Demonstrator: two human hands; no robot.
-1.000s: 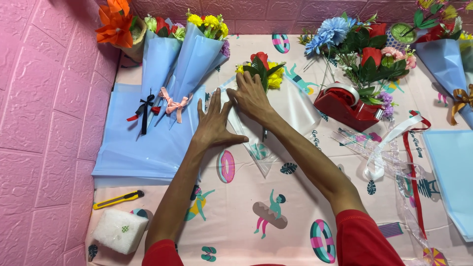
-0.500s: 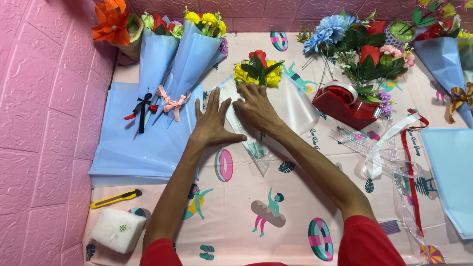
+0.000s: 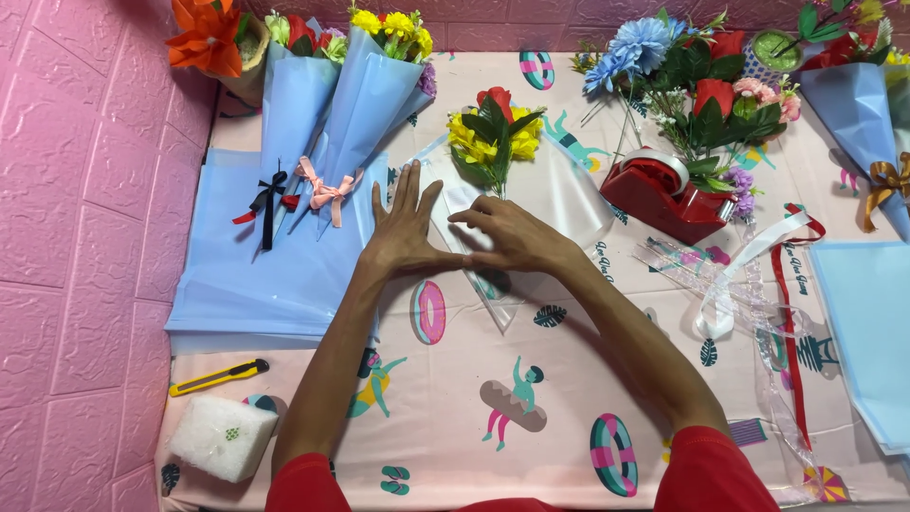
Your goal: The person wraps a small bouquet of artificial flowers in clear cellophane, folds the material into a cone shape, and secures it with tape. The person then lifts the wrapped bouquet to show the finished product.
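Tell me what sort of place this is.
Likely a small craft table for wrapping flower bouquets: finished bouquets in blue paper, loose fake flowers, a red tape holder and ribbons. Both hands press clear wrap around a small bunch.

A florist's craft table: wrapped bouquets, ribbons, tape dispenser.

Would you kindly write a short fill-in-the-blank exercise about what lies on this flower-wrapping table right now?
1. Both hands, the left hand and the right hand, press flat on a sheet of clear ____.
2. The small bunch of flowers on that sheet has yellow blooms and one ____ bloom.
3. The tape dispenser is ____ in colour.
4. The utility knife has a ____ handle.

Missing words: wrap; red; red; yellow
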